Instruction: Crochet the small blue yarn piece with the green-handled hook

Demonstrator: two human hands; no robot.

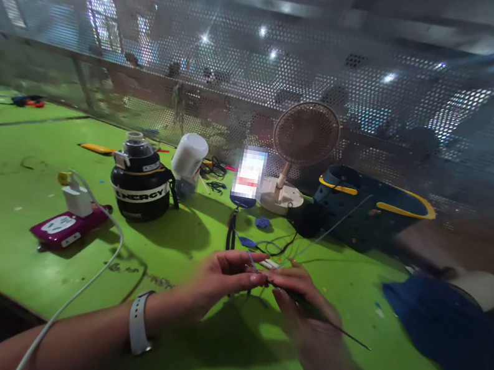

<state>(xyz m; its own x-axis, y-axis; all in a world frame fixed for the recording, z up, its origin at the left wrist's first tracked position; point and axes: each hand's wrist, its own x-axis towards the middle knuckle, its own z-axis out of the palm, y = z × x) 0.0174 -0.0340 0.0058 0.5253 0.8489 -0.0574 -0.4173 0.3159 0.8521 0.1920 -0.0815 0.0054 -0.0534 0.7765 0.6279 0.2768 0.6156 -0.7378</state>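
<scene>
My left hand (222,279), with a white band on its wrist, is closed in a pinch over the table's middle. A strand of light blue yarn (337,224) slants down from the dark blue basket (346,217) to my fingers. My right hand (308,312) is closed around a thin dark crochet hook (356,340), whose shaft sticks out to the lower right. The fingertips of both hands meet, and the small bit of yarn work between them is mostly hidden. Just beyond lie a small round blue crocheted piece (262,222) and another blue piece (247,242).
On the green table (7,170) stand a black bottle (142,186), a lit phone (248,176) on a stand, a fan (307,133) and a white container (189,155). A cable crosses from a purple power strip (66,230). Dark blue cloth (449,332) lies right.
</scene>
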